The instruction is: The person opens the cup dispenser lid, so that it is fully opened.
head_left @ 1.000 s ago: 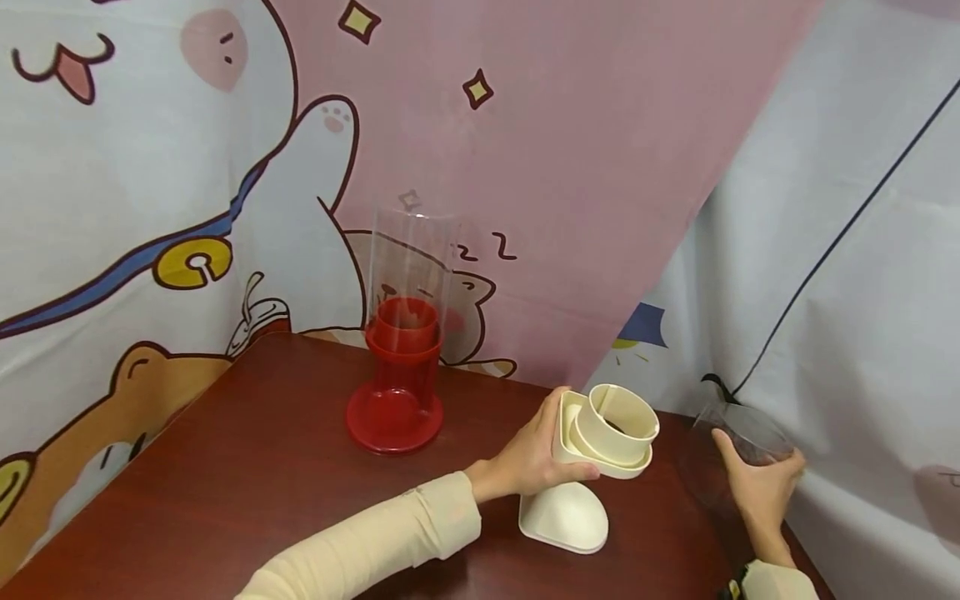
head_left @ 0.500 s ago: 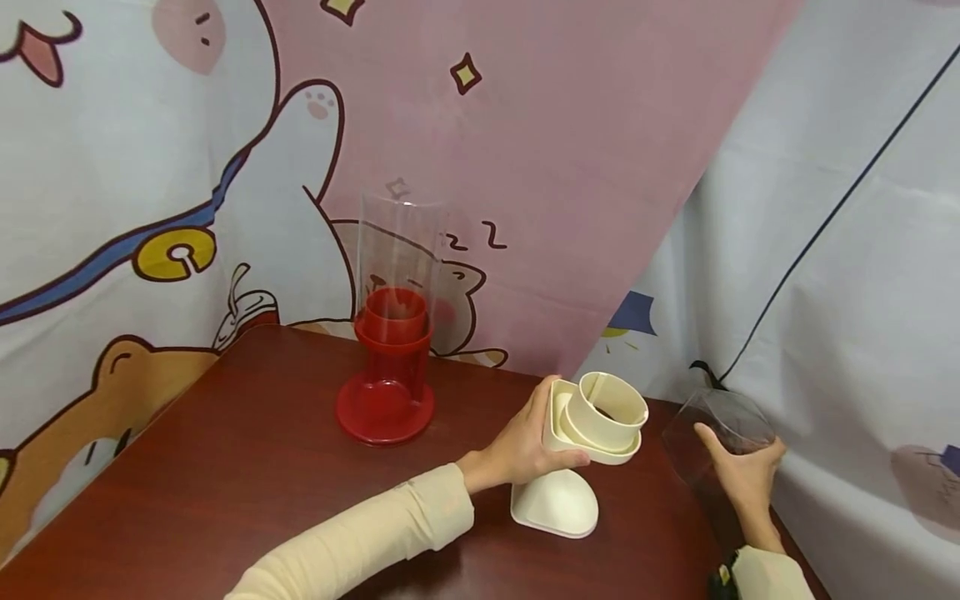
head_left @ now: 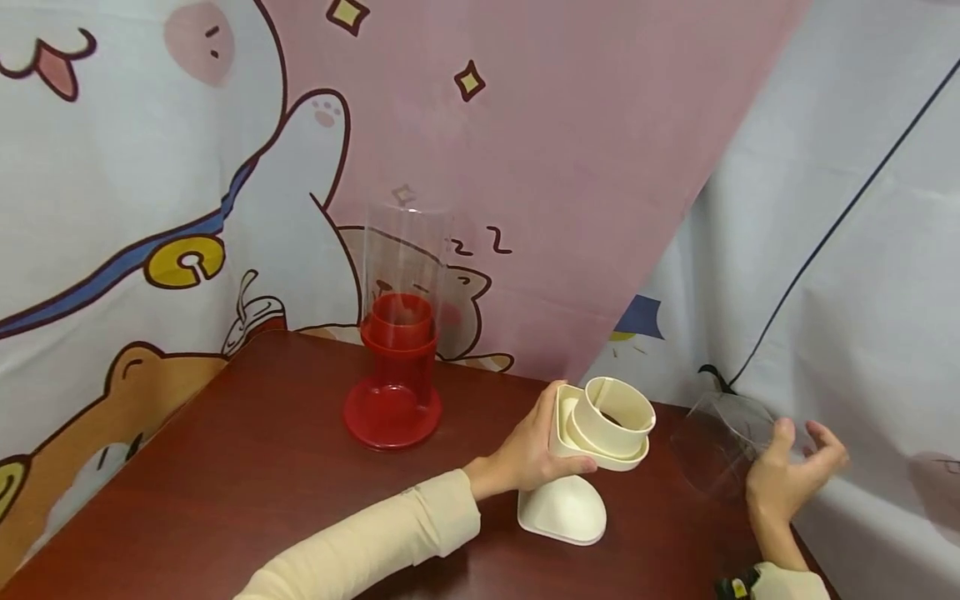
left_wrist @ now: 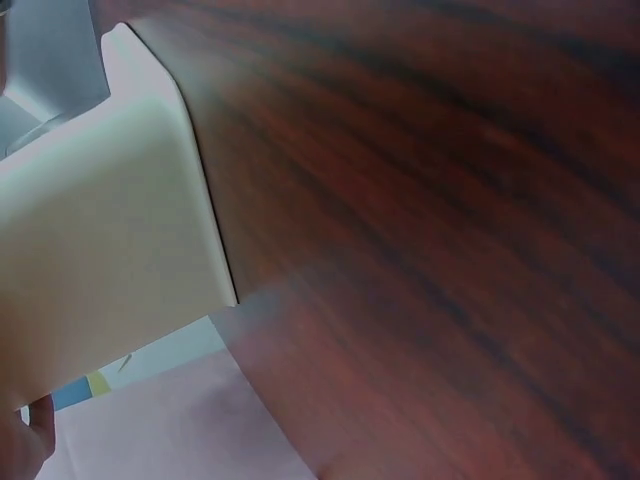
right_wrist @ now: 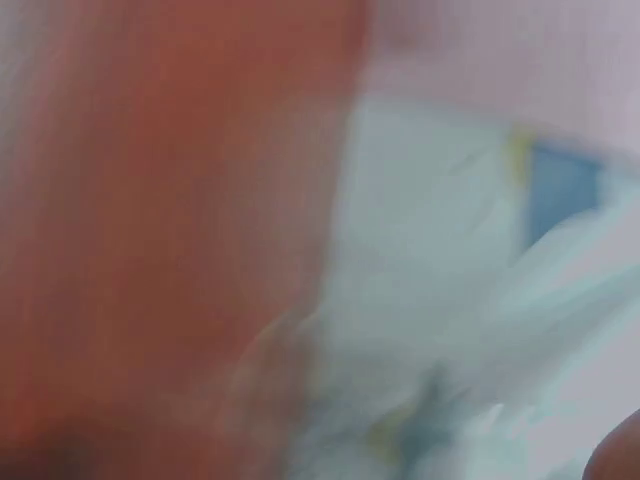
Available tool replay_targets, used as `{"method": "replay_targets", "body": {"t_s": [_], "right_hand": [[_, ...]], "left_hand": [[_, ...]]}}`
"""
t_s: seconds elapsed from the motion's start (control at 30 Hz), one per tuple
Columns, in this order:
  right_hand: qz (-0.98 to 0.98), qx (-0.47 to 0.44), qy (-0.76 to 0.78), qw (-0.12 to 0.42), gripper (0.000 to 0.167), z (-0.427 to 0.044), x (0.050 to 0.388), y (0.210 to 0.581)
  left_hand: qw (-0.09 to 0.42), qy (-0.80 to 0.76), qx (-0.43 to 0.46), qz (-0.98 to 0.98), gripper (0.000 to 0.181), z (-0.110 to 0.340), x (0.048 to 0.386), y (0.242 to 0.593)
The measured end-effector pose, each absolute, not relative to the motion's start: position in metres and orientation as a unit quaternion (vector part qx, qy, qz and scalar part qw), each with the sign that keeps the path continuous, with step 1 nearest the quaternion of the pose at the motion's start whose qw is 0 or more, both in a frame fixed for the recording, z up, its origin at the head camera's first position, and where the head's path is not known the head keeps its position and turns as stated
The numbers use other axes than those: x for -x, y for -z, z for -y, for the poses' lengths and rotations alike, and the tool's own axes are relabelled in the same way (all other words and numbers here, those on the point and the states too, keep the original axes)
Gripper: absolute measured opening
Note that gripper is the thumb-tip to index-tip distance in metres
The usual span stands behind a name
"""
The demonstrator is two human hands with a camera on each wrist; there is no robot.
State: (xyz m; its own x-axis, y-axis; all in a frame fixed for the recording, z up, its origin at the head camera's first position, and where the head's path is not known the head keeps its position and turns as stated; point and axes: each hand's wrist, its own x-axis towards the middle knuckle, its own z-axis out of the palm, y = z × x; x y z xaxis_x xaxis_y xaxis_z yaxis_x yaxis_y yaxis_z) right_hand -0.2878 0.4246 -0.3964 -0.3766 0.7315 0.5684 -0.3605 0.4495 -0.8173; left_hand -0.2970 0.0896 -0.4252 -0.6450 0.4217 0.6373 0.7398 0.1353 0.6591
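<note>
While left fingers (head_left: 545, 408) grip a cream stand (head_left: 611, 437), right fingers (head_left: 828, 452) hover.

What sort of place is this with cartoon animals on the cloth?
Probably a makeshift indoor work corner: cartoon-printed cloth hangs behind and beside a reddish-brown table, and the left hand holds a cream stand.

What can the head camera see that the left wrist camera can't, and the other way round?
Only the head view: the red stand, the clear tube at its top, and the round collar on the cream stand.

Only the left wrist view: a broad, smooth side of the cream stand, up close.

Both: the cream stand itself, some of the left hand, the reddish table and the pink cloth.
</note>
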Motion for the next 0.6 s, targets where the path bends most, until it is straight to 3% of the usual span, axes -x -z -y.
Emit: {"method": "replay_targets", "body": {"t_s": [0.07,0.17,0.23,0.33,0.43,0.5,0.6], "right_hand": [[0.656,0.053,-0.527,0.539,0.025,-0.404,0.282,0.379],[0.656,-0.086,-0.595,0.457,0.028,-0.363,0.282,0.36],[0.653,-0.165,-0.647,0.357,0.038,-0.338,0.285,0.353],[0.657,-0.245,-0.695,0.159,0.062,-0.313,0.289,0.349],[0.67,-0.302,-0.678,-0.008,0.08,-0.301,0.293,0.346],[0.657,-0.33,-0.674,-0.074,0.086,-0.298,0.294,0.345],[0.626,-0.35,-0.686,-0.125,0.088,-0.295,0.294,0.345]], "left_hand": [[0.146,0.535,0.39,0.736,0.102,-0.092,0.295,0.427],[0.149,0.534,0.39,0.735,0.103,-0.091,0.296,0.426],[0.149,0.534,0.389,0.736,0.103,-0.09,0.297,0.425],[0.158,0.53,0.391,0.736,0.104,-0.091,0.297,0.426],[0.161,0.527,0.397,0.734,0.104,-0.091,0.295,0.427],[0.158,0.526,0.401,0.733,0.104,-0.092,0.295,0.427],[0.142,0.531,0.392,0.738,0.104,-0.09,0.294,0.427]]}}
